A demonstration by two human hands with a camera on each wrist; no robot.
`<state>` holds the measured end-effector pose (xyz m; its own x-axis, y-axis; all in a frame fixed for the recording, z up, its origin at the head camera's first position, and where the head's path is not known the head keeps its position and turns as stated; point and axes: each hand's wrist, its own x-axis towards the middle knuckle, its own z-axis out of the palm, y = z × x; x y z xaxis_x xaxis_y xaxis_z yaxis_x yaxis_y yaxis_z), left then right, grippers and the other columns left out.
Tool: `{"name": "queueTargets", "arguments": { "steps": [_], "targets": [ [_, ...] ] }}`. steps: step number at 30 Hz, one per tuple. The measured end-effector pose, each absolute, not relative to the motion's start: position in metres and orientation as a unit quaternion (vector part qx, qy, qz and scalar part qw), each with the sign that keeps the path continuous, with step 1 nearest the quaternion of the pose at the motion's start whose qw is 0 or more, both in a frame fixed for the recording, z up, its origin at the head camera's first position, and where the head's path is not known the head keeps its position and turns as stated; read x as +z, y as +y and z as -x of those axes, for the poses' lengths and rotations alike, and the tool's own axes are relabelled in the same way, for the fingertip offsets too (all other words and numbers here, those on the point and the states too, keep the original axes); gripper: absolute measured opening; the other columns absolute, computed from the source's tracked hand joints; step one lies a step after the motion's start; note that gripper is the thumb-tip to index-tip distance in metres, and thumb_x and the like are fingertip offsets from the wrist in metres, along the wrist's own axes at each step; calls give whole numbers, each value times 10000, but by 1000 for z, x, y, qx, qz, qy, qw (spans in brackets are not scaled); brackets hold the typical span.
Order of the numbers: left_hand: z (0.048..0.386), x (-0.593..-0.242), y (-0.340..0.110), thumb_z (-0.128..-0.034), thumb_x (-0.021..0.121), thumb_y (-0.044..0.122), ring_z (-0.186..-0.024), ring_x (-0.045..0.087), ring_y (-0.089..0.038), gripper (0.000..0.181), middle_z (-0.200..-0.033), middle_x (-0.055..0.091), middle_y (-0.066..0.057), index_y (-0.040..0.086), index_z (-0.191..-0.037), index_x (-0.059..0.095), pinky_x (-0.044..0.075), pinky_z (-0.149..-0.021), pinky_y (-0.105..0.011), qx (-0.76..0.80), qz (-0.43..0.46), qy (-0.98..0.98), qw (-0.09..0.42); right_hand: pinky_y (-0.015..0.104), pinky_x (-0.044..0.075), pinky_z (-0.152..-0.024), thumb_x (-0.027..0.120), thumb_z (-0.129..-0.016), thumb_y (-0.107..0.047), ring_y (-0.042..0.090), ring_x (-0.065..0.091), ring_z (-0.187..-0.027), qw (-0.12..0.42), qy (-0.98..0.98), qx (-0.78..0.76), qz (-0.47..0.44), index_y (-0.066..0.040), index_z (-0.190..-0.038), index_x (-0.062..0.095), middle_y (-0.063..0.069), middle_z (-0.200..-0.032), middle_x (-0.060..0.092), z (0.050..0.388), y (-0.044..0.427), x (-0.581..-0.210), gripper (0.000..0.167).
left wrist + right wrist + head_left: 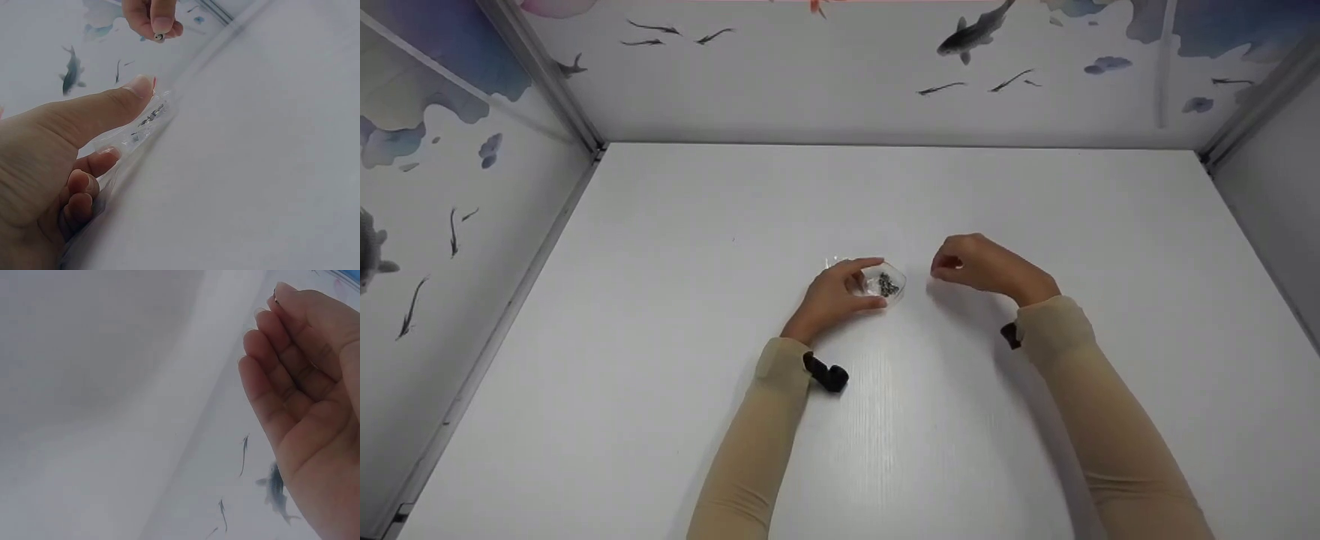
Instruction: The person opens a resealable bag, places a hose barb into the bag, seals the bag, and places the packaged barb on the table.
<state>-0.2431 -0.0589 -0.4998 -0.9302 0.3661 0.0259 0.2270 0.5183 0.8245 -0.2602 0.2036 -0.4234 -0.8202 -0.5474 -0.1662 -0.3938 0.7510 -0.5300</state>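
My left hand [832, 296] grips a small, clear plastic container [901, 279], with its thumb and fingers on opposite sides. Several tiny dark metal parts [887, 284] lie heaped inside; their exact kind is too small to make out. In the left wrist view, the thumb presses along the container's [129, 139] near edge. To the right of the container, my right hand [990, 264] is held above the table. Between its thumb and forefinger it pinches a tiny round metal piece [159, 37], which barely shows at the fingertips in the right wrist view.
Both hands are over a white table [697, 225]. Upright panels printed with fish and ink shapes stand behind it [810, 90] and along the left side, and a plain panel [1275, 165] borders the right. A dark wrist camera [829, 375] sits on the left sleeve.
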Motion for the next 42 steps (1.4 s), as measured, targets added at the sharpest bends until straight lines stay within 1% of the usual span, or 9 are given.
{"name": "queueTargets", "arguments": {
  "steps": [7,13,16,22,30,42],
  "targets": [
    [244,-500,-59,-741,822,374,-892,527,-130,654,-984,607,8,296,-1340,572,425,-841,-309,462,-173,867,67,398,518,-863,648,-920,-138,226,617,-946,139,919,-248,274,-46,-1053,691,92,-1021,666,260,189,-422,168],
    [243,-499,-59,-749,823,346,-869,525,-127,640,-957,603,14,304,-1337,574,427,-820,-304,471,-174,862,71,389,519,-843,653,-916,-127,221,620,-934,114,909,-264,302,-44,-1025,707,90,-1006,665,260,178,-420,147],
    [243,-499,-59,-752,821,344,-862,525,-127,636,-952,603,16,308,-1336,573,429,-812,-304,471,-175,862,72,389,518,-841,652,-917,-130,219,626,-935,111,905,-271,308,-46,-1020,712,89,-1005,666,260,174,-420,146],
    [244,-499,-59,-753,817,363,-861,523,-125,636,-955,606,21,321,-1337,568,427,-806,-305,465,-174,865,74,382,519,-852,660,-910,-125,224,637,-948,116,904,-269,311,-37,-1030,711,93,-1011,671,261,165,-420,157],
    [243,-498,-59,-756,808,392,-884,527,-128,638,-973,606,26,332,-1341,560,432,-835,-324,463,-173,866,77,383,522,-849,668,-901,-103,224,643,-950,119,901,-266,320,-34,-1024,715,94,-1002,677,261,157,-422,149],
    [244,-500,-60,-757,808,389,-888,537,-125,639,-972,612,26,332,-1342,558,437,-829,-325,462,-180,865,74,391,521,-849,665,-899,-86,236,644,-958,125,896,-272,327,-13,-1049,710,110,-1025,672,260,156,-423,173]
  ]
}}
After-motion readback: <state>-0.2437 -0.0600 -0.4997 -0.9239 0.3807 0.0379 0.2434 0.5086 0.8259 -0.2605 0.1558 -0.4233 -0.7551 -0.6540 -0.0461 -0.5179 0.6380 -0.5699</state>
